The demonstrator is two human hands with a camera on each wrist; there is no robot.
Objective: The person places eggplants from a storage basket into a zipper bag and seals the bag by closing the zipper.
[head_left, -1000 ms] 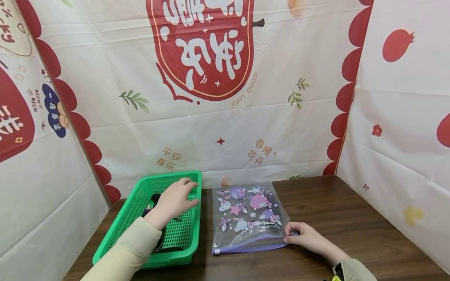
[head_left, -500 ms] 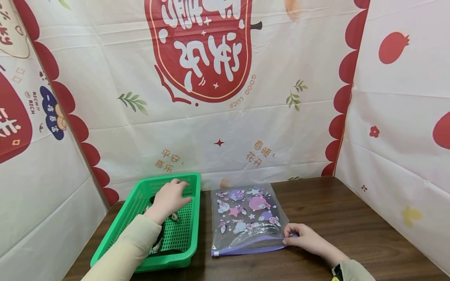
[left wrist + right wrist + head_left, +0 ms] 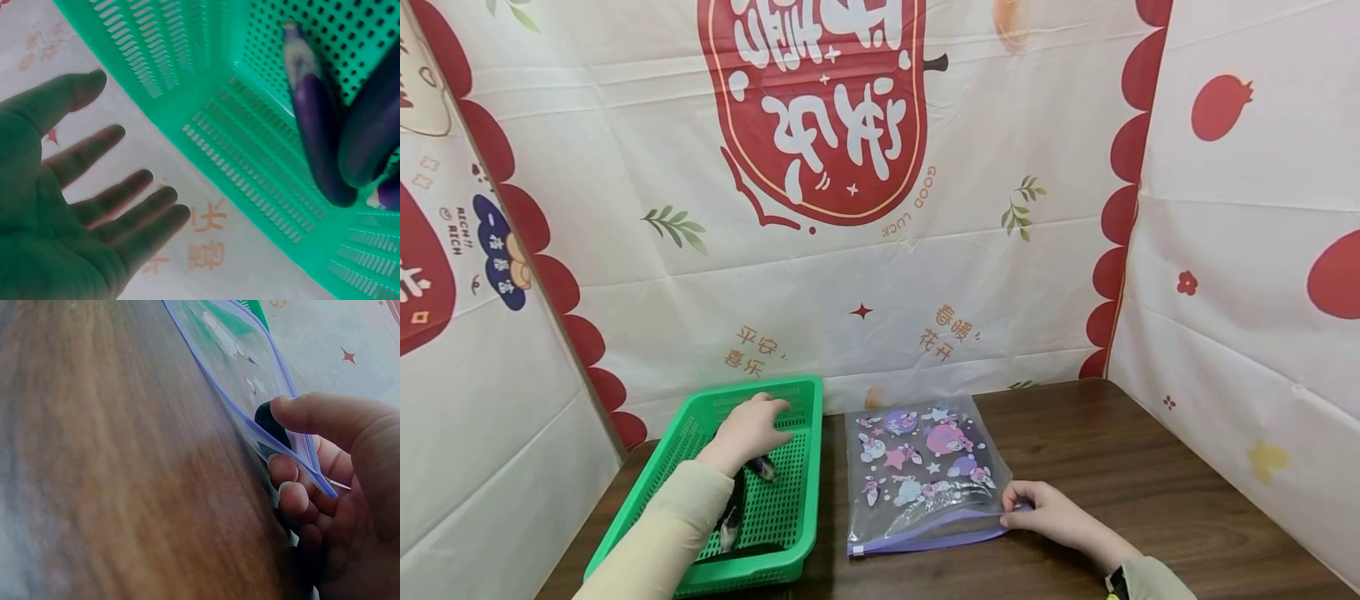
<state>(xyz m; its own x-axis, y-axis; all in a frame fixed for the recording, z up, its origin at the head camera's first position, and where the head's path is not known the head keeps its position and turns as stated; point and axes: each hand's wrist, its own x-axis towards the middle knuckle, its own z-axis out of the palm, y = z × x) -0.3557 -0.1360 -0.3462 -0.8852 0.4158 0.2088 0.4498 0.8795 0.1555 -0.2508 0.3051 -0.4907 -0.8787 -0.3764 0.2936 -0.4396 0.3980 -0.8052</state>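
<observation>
My left hand (image 3: 748,429) hovers over the green plastic basket (image 3: 811,492), its fingers spread and holding nothing. Purple eggplants lie in that basket; in the left wrist view one eggplant (image 3: 312,119) with a pale stem end lies beside a thicker eggplant (image 3: 375,119). Part of the eggplants is hidden by my left arm in the head view. My right hand (image 3: 1041,512) pinches the near right corner of a clear zip bag (image 3: 891,500) printed with cartoons. The bag's purple-edged mouth gapes slightly towards me. In the right wrist view a dark rounded shape (image 3: 269,422) shows by the thumb.
Basket and bag stand side by side on a dark wooden table (image 3: 1120,467). A white slider (image 3: 858,550) sits at the bag's left corner. Printed white cloth (image 3: 820,308) hangs behind the table and along both sides.
My left hand has drawn back a little, left and down over the basket, uncovering more of the eggplants. My right hand keeps its pinch on the bag. The head view has shifted slightly.
</observation>
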